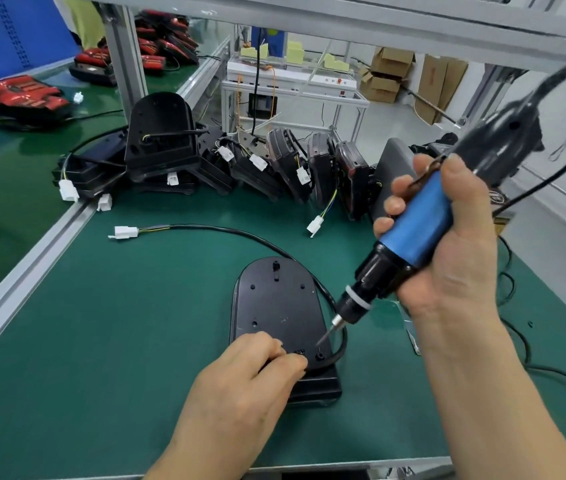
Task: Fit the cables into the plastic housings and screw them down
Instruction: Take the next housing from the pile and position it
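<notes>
Head: left hand holds housing, right hand screwdriver; spares behind.

Bright, even overhead light, soft shadows on the tabletop. Glare sheens the belt at 10 o'clock. The screwdriver blurs toward 2 o'clock; edges bow, wide-angle.

Near corner of the black housing under the left hand; blurred top of the screwdriver.

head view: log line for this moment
left hand: holds housing, near end | right hand: grips screwdriver, tilted | bit: tip by near-right screw hole | cable: runs along housing's right edge
</notes>
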Available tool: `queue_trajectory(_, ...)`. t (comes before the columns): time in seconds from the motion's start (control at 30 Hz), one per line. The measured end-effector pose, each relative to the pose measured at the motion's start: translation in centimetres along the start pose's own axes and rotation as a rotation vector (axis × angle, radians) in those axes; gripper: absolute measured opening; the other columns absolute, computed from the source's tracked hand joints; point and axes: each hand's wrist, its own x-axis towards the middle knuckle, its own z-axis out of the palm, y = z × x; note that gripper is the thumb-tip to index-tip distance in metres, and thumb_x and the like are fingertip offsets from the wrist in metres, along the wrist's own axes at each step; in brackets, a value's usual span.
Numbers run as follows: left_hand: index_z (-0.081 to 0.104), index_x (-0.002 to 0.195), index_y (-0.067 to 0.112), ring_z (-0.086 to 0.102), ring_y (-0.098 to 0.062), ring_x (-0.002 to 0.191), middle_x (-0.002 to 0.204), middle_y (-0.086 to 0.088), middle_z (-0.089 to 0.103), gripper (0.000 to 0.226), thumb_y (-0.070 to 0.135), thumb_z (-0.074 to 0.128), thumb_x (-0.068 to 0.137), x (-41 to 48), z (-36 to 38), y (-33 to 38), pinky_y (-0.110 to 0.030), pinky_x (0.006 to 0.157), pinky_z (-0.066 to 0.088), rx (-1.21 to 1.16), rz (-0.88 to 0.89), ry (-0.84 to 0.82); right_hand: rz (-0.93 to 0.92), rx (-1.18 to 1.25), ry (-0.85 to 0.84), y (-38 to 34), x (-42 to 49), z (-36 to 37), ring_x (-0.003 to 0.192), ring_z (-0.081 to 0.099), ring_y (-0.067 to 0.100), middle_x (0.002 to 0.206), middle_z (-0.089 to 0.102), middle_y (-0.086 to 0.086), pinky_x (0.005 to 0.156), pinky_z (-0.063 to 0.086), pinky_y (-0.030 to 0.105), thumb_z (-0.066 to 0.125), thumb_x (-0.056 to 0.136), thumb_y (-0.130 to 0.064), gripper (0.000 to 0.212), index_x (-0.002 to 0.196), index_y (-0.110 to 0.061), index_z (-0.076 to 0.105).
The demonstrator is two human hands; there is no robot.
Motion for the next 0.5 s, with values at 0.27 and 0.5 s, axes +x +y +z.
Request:
queue_trajectory(0.27,0.068,0.092,0.017,0.062,-0.019,0.075,0.079,-0.001,0.059,0.008,0.017,0.061,0.087,0.1,-0.2,0.1,-0.032,0.052,0.051,0.013,-0.022,-0.025,0.021,-0.065,-0.038,1.0,0.0,1.4,0.057,0.052,0.013,0.073,0.060,0.002,0.050,0.046,0.023,0.062,0.077,-0.029,0.015,0.082,-0.014,0.059)
queue_trajectory(0.5,0.071,0.091,0.015,0.062,-0.021,0.075,0.080,-0.001,0.059,0.011,0.019,0.060,0.089,-0.1,-0.1,0.0,-0.033,0.053,0.051,0.023,-0.023,-0.037,0.032,-0.116,-0.058,1.4,-0.1,1.6,0.058,0.052,0.013,0.073,0.061,0.002,0.051,0.046,0.025,0.061,0.078,-0.028,0.016,0.083,-0.014,0.058)
